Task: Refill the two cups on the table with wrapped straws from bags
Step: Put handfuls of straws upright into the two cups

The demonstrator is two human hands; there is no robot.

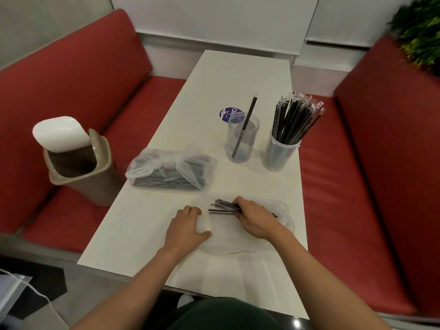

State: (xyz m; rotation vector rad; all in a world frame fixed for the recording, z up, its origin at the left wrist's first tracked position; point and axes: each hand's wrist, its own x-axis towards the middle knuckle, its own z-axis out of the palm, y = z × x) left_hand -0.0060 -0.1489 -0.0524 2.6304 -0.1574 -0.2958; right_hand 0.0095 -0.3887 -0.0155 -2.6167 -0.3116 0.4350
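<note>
From my remote seat I see red padded benches, one at nine o'clock (71, 91) and one at three o'clock (357, 186), flanking a long white table (214, 91) that runs away toward twelve. A beige swing-lid bin (78, 167) stands on the nine o'clock bench, its white lid tipped open, close beside the table edge. A leafy plant (419, 32) blurs the corner at two o'clock.

On the table, at ten o'clock from the hands, lies a tied bag (171, 169) of clear plastic packed with dark straws, knotted on top. Nearer me, a flattened bag (238, 241) lies spread on the tabletop under both hands.

The left hand (188, 227) rests palm down on that bag with fingers loosely extended and thumb out, pressing the plastic flat; it grasps nothing. The right hand (254, 217) is curled tightly round a bundle of wrapped straws (222, 207), whose ends stick out toward nine o'clock, just short of the left fingertips.

At one o'clock from the hands stands the full cup (279, 153), clear, with wrapped straws fanning up out of it. Just beside it toward eleven stands the near-empty cup (241, 141), holding a single straw (247, 122) that leans toward one o'clock. Behind that cup a round purple sticker (227, 113) sits on the table.
</note>
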